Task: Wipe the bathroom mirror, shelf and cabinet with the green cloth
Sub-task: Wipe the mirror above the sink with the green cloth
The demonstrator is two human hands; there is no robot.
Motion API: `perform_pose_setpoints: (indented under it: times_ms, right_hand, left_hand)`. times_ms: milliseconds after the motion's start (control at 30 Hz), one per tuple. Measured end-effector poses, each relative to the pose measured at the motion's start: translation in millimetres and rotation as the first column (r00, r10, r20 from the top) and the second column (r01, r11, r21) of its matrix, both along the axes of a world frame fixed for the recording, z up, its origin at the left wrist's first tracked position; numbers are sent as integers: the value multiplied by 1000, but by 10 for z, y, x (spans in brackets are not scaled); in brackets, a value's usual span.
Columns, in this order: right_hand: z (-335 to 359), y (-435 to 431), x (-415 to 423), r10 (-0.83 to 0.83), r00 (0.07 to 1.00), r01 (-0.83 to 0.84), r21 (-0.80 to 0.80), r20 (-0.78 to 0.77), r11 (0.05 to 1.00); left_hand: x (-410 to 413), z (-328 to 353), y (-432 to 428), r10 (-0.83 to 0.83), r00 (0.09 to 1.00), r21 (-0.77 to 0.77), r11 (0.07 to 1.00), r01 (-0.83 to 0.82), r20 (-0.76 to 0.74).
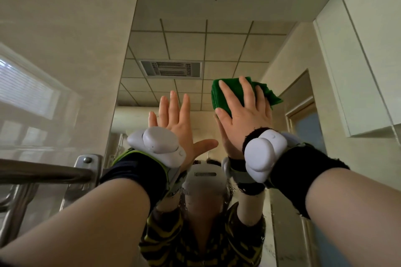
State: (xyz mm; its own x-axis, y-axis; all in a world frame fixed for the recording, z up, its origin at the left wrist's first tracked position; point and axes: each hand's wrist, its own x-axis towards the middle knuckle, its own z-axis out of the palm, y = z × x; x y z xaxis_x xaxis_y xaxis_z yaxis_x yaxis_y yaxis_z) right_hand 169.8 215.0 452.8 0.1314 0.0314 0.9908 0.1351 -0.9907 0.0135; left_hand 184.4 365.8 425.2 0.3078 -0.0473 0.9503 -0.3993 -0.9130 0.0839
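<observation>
The person's right hand presses the folded green cloth flat against the mirror, high on the glass and right of its middle, with the fingers spread over the cloth rather than curled around it and a loose corner of cloth sticking out to the right. The left hand is raised just beside it, empty, its fingers straight and apart and the thumb pointing toward the right hand. The white cabinet hangs to the right of the mirror, and a metal rail is fixed to the wall at the left.
</observation>
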Motion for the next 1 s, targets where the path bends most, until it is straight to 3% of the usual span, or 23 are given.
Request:
perform_pose_setpoints:
  times_ms: [267, 533, 1000]
  right_hand:
    - [293, -52, -15, -42, 999, 43, -38, 16, 998]
    - [453, 135, 16, -31, 991, 13, 141, 130, 990]
    - [95, 326, 65, 7, 999, -12, -134, -35, 991]
  left_hand:
    - [-35, 1, 6, 9, 1000, 3, 1000, -9, -18]
    - [3, -12, 13, -12, 1000, 10, 1000, 12, 7]
    - [76, -22, -3, -13, 999, -17, 1000, 14, 51]
